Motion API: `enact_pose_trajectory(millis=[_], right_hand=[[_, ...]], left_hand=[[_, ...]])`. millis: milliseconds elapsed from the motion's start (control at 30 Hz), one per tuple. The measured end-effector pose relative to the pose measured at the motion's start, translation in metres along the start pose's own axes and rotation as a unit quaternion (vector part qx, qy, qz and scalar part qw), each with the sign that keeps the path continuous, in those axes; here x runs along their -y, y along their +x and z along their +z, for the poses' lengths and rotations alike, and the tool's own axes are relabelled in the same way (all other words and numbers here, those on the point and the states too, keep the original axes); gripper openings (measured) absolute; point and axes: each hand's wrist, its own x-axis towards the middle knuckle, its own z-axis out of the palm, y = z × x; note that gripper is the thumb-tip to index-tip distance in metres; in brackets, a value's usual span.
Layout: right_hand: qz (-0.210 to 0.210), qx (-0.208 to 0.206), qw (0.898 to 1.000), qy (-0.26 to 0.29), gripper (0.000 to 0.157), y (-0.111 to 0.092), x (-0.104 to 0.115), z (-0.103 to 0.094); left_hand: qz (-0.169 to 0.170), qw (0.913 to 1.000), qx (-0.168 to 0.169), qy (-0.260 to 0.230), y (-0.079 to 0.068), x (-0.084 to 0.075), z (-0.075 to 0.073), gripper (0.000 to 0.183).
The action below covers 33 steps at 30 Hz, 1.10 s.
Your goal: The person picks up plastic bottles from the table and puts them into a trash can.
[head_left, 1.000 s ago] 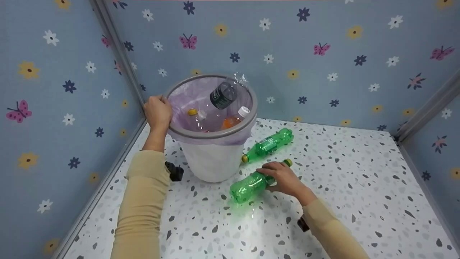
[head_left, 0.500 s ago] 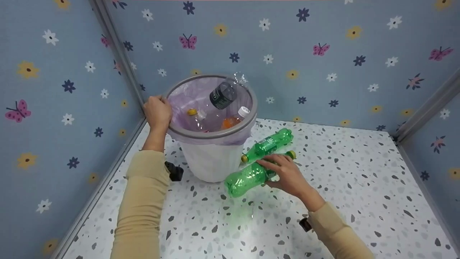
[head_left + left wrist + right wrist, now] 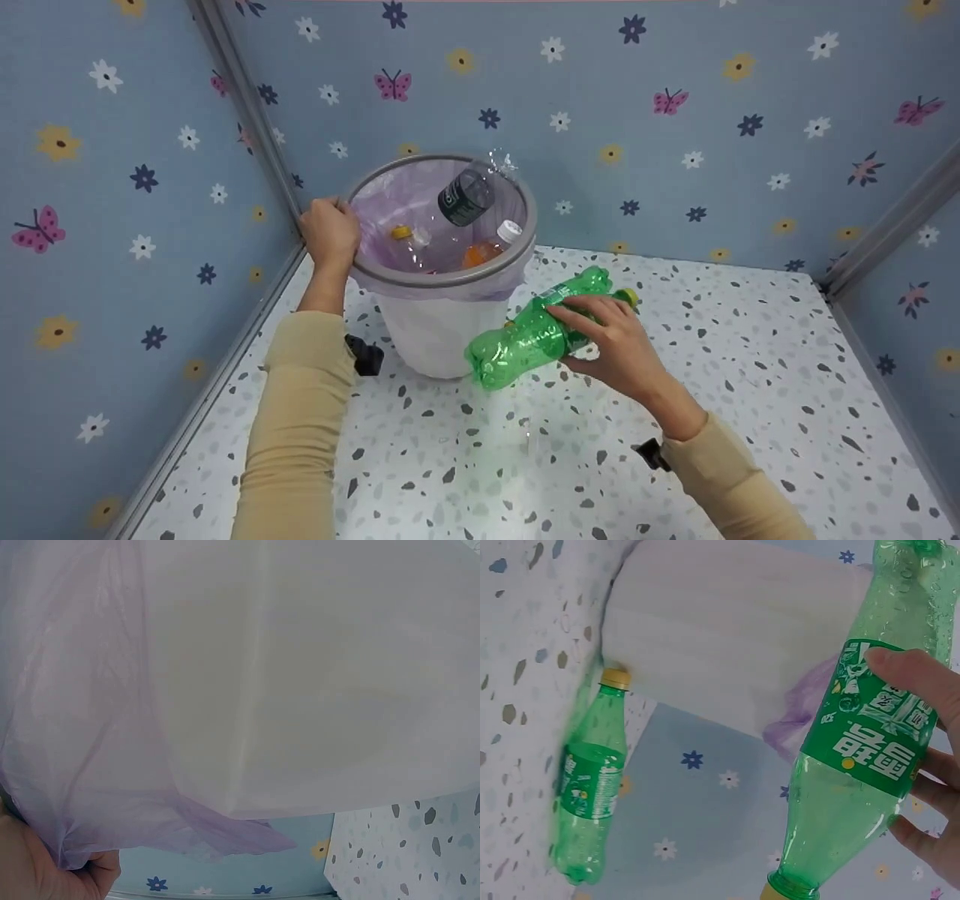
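Observation:
My left hand (image 3: 330, 234) grips the grey rim of a white trash can (image 3: 442, 337) at its left side. In the left wrist view, its fingers curl at the purple bin liner (image 3: 90, 765). My right hand (image 3: 622, 345) holds a green plastic bottle (image 3: 517, 354) round its label, with the yellow cap pointing right and the base toward the can. A second green bottle (image 3: 592, 784) lies on the speckled surface beside the can; in the head view the held one partly covers it. Inside the can are a dark-labelled clear bottle (image 3: 466, 199), a yellow-capped bottle (image 3: 405, 244) and a white-capped orange one (image 3: 487, 251).
Flowered blue panels (image 3: 585, 135) stand behind and at both sides. A grey metal strip (image 3: 247, 112) runs along the left corner. The white speckled surface (image 3: 712, 375) spreads in front and to the right of the can.
My right hand has lifted the green bottle off the surface, moving up and slightly right, over the lying bottle. The left hand and the trash can have kept their place.

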Motion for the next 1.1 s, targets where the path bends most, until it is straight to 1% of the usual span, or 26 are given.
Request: enact_pose_trajectory(millis=[100,300,533,667,800,933,1100], right_hand=[[-0.001,-0.007,1.0,-0.006,0.066,0.009,0.003,-0.012],[0.002,-0.023,1.0,-0.02,0.068,0.03,0.008,-0.033],[0.002,-0.031,0.999,-0.036,0.067,0.055,0.013,-0.049],[0.002,-0.031,0.998,-0.047,0.065,0.072,0.015,-0.054],[0.002,-0.027,0.998,-0.061,0.063,0.09,0.015,-0.056],[0.006,-0.015,0.997,-0.076,0.064,0.108,0.016,-0.056],[0.017,0.006,0.995,-0.1,0.066,0.126,0.019,-0.054]], left_hand=[[0.0,1.0,0.002,-0.001,0.0,0.0,0.0,0.03],[0.005,1.0,-0.004,-0.004,0.001,0.0,0.0,0.03],[0.004,1.0,-0.004,-0.006,0.001,-0.001,0.0,0.028],[0.008,1.0,-0.003,-0.002,0.0,0.0,0.0,0.028],[0.002,1.0,0.0,0.002,0.0,0.0,0.0,0.029],[-0.008,0.9999,0.007,0.001,0.0,0.0,0.0,0.028],[-0.008,1.0,0.005,0.0,0.0,0.001,0.0,0.028]])
